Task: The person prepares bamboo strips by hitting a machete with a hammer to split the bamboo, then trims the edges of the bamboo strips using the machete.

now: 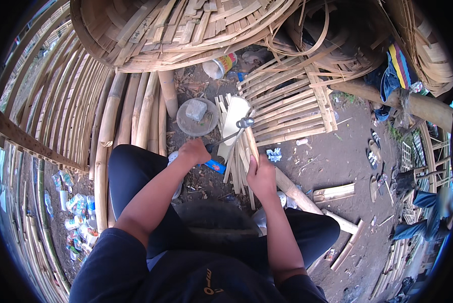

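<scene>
My left hand (pixel 195 151) is closed round the dark grip of a hammer (pixel 244 122). The hammer's metal shaft slants up to the right, and its head is at the upper end of a split bamboo piece (pixel 250 143); whether they touch I cannot tell. My right hand (pixel 261 174) grips that bamboo lower down. Behind the hammer a pale, smooth block (pixel 235 110) stands among bamboo slats. Just below my left hand lies a blue packet (pixel 216 166).
A round slab with a grey stone (pixel 196 109) lies ahead. To its right is a nailed bamboo slat panel (pixel 292 106). Large woven baskets (pixel 186 35) loom at the top. Bamboo poles (pixel 110 116) and plastic cups (pixel 77 207) lie left. A person (pixel 428 217) is far right.
</scene>
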Demonstrator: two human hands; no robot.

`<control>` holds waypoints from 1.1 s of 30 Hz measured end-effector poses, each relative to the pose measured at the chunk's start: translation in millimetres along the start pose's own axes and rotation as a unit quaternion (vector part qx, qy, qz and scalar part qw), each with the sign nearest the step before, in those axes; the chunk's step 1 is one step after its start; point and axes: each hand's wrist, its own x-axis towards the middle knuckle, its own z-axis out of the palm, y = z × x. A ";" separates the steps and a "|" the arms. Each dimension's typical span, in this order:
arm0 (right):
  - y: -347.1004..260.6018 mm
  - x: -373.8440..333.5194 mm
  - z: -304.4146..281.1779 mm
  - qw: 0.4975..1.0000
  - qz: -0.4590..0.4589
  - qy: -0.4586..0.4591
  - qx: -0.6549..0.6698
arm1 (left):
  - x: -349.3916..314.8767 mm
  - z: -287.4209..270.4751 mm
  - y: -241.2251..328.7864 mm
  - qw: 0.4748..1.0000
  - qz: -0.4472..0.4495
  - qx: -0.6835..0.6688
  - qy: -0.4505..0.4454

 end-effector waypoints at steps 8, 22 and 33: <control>-62.3 36.1 -55.6 0.895 -0.157 0.326 0.262 | 2.8 -2.8 4.7 1.000 -0.012 0.001 -0.026; -86.9 30.3 -96.7 0.980 -0.097 0.146 0.094 | -1.5 11.3 -7.2 0.999 0.002 0.023 -0.028; 38.2 -25.2 65.2 0.995 0.050 -0.079 -0.033 | 2.0 12.2 6.5 0.998 0.022 0.055 -0.029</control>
